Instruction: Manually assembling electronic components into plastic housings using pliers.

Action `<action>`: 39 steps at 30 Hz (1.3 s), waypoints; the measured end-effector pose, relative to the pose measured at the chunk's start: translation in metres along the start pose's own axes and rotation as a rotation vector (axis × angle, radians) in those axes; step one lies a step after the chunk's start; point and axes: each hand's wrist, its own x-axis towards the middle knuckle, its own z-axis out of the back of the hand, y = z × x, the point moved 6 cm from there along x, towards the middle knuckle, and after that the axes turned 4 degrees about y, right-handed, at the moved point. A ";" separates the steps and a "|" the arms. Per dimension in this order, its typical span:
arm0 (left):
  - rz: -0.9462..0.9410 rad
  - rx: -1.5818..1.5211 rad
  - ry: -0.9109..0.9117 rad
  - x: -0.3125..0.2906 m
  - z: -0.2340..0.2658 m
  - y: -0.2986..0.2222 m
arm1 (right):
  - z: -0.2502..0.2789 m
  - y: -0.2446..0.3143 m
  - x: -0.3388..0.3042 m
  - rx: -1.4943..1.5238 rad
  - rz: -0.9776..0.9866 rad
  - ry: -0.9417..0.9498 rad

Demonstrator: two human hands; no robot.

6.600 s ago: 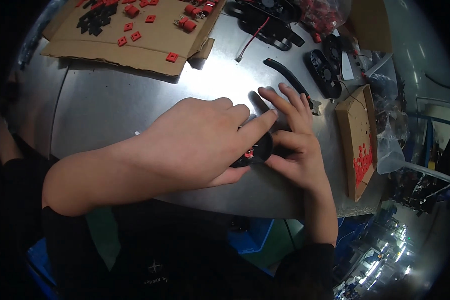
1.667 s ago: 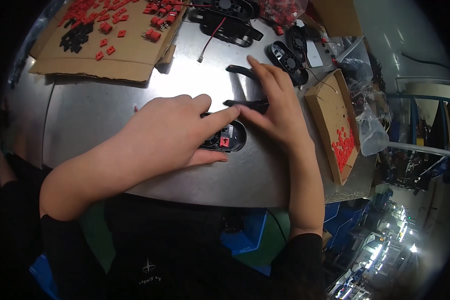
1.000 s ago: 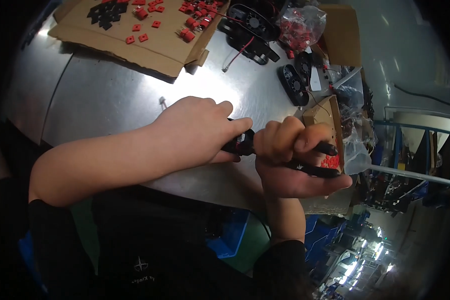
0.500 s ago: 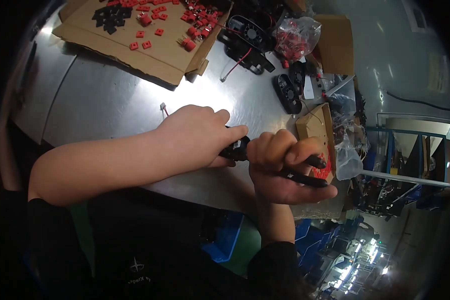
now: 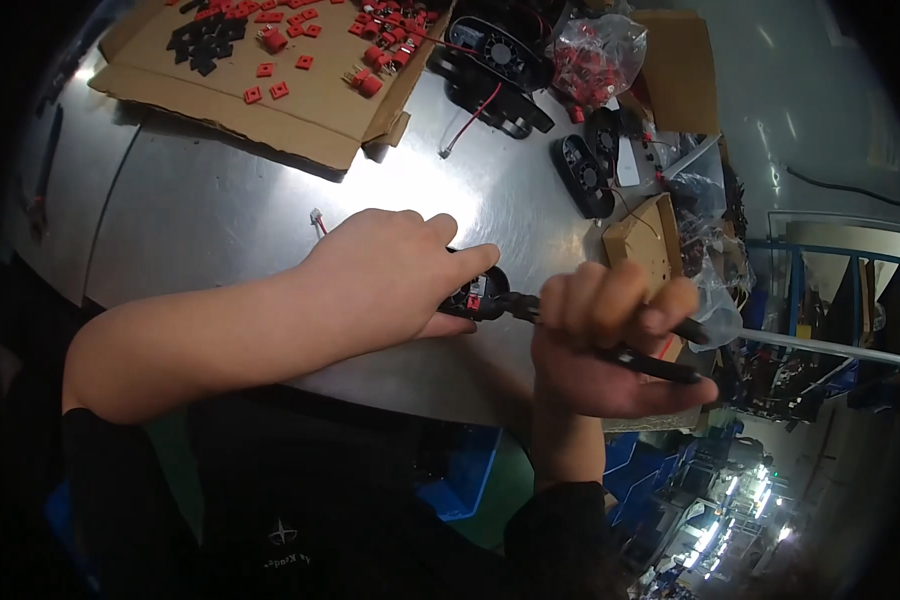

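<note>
My left hand (image 5: 390, 268) is closed around a black oval fan housing (image 5: 491, 292), covering most of it. A small red piece (image 5: 473, 301) shows at the exposed end of the housing. From under that hand a red wire with a white plug (image 5: 317, 216) sticks out to the left. My right hand (image 5: 600, 330) grips black-handled pliers (image 5: 662, 366), fingers wrapped round one handle and the thumb along the other. The plier jaws (image 5: 516, 305) point left, at the end of the housing; whether they grip anything is too small to tell.
A cardboard sheet (image 5: 240, 118) at the far left carries red and black small parts. More black fan housings (image 5: 500, 58) lie at the back. A bag of red parts (image 5: 600, 60) and a small cardboard box (image 5: 642, 243) stand on the right of the metal table (image 5: 210, 190).
My right hand and the pliers have moved to the right, away from my left hand. The plier jaws and the red piece on the housing now show. My left hand keeps its hold.
</note>
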 end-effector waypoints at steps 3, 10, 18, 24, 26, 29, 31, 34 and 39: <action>-0.022 0.012 -0.014 0.001 0.002 -0.004 | 0.003 -0.004 -0.002 -0.028 -0.017 0.044; 0.003 0.039 -0.004 -0.001 0.005 -0.004 | -0.002 -0.015 -0.004 -0.109 -0.157 0.054; 0.050 0.033 0.068 0.003 0.006 -0.006 | -0.008 -0.023 -0.003 -0.228 -0.114 0.078; 0.028 0.024 -0.022 -0.003 0.001 -0.009 | -0.008 -0.004 0.009 -0.226 -0.038 0.025; 0.076 0.054 -0.027 -0.004 0.003 -0.014 | -0.014 0.007 0.009 -0.281 0.041 -0.035; 0.136 0.020 0.018 -0.003 0.001 -0.013 | -0.012 0.005 0.007 -0.290 0.041 0.022; 0.137 0.032 0.006 -0.005 -0.002 -0.014 | -0.014 -0.003 0.002 -0.311 0.028 -0.004; 0.143 0.044 -0.019 -0.006 -0.002 -0.015 | -0.010 -0.009 0.002 -0.367 -0.001 -0.009; 0.121 0.084 -0.055 -0.005 -0.003 -0.018 | -0.005 -0.017 -0.002 -0.344 -0.018 -0.040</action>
